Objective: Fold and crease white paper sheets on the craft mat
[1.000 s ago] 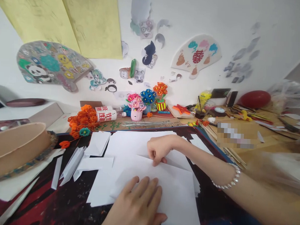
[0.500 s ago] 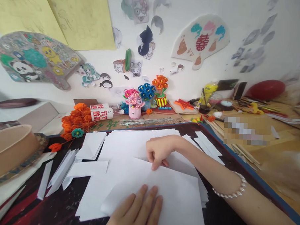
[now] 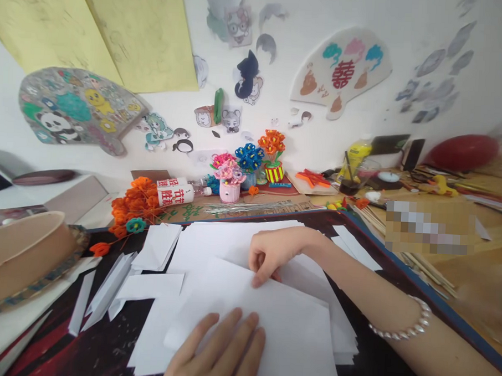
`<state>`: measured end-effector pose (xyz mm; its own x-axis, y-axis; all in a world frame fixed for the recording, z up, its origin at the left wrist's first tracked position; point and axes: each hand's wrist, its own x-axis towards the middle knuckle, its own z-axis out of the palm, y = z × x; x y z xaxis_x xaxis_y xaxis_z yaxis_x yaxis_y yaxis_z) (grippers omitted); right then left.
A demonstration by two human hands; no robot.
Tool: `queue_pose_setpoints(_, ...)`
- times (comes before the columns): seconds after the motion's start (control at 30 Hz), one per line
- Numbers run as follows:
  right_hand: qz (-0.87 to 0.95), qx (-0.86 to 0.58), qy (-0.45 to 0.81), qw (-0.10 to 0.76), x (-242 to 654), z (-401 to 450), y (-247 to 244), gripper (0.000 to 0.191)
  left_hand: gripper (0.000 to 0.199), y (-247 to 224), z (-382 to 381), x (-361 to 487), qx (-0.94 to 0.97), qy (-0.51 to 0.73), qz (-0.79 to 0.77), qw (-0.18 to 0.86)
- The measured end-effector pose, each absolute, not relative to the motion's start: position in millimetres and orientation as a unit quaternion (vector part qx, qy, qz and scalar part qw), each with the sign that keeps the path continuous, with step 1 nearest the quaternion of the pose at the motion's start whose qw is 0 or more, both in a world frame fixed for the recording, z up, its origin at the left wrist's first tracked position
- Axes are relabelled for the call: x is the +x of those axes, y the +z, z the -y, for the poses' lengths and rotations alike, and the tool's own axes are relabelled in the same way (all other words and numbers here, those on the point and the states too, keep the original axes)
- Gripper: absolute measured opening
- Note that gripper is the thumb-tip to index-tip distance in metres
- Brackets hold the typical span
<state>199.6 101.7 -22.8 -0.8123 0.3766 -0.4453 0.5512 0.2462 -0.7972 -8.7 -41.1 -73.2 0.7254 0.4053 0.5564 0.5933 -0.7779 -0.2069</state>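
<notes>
A white sheet of paper (image 3: 295, 328) lies at an angle over a stack of white paper (image 3: 215, 239). My left hand (image 3: 221, 350) rests flat on the sheet's lower part, its fingers stretched out and slightly apart. At the sheet's far edge, my right hand (image 3: 268, 258) is closed, with thumb and curled fingers pinching the paper. A bracelet of pale beads (image 3: 407, 325) circles the right wrist. Left of the stack are folded paper pieces (image 3: 157, 245), a paper strip (image 3: 151, 286) and narrow folded strips (image 3: 109, 287).
A round tan container (image 3: 23, 258) stands at the left. Behind the paper are orange fuzzy flowers (image 3: 136, 202), a wrapped bottle (image 3: 176, 193) and a pink flower pot (image 3: 229, 191). Thin wooden sticks (image 3: 430, 273) lie at the right, with a yellow bottle (image 3: 356, 156) farther back.
The camera view has shifted slightly. My left hand's fingers have spread a little on the sheet, and the sheet's left side has moved leftward. My right hand keeps its pinch.
</notes>
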Motion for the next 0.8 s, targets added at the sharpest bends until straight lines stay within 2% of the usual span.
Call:
queue_pose_setpoints(0.1, -0.793, 0.305, -0.527, -0.035, 209, -103, -17, 0.028, 0.036, -70, 36, -11, -0.86, -0.348, 0.308, 0.21)
queue_pose_setpoints(0.23, -0.749, 0.338, -0.537, -0.19, 217, -93, -9, 0.037, 0.034, -50, 29, -21, -0.853, -0.281, 0.391, 0.204)
queue_pose_setpoints(0.37, -0.655, 0.391, -0.538, -0.359, 209, -65, -14, 0.043, 0.049, -44, 29, -28, -0.814, -0.304, 0.485, 0.102)
queue_pose_setpoints(0.43, -0.604, 0.4, -0.548, -0.419, 202, -49, -22, 0.046, 0.067, -48, 30, -27, -0.809, -0.325, 0.488, 0.045)
queue_pose_setpoints(0.53, -0.556, 0.399, -0.565, -0.461, 196, -32, -38, 0.051, 0.107, -54, 33, -24, -0.821, -0.317, 0.474, -0.022)
queue_pose_setpoints(0.6, -0.542, 0.404, -0.564, -0.474, 197, -28, -47, 0.052, 0.12, -56, 34, -25, -0.83, -0.299, 0.466, -0.066)
queue_pose_setpoints(0.67, -0.544, 0.414, -0.554, -0.476, 201, -29, -53, 0.051, 0.12, -57, 32, -27, -0.824, -0.296, 0.469, -0.117)
queue_pose_setpoints(0.8, -0.559, 0.426, -0.555, -0.444, 216, -34, -58, 0.047, 0.092, -59, 24, -35, -0.728, -0.338, 0.536, -0.262)
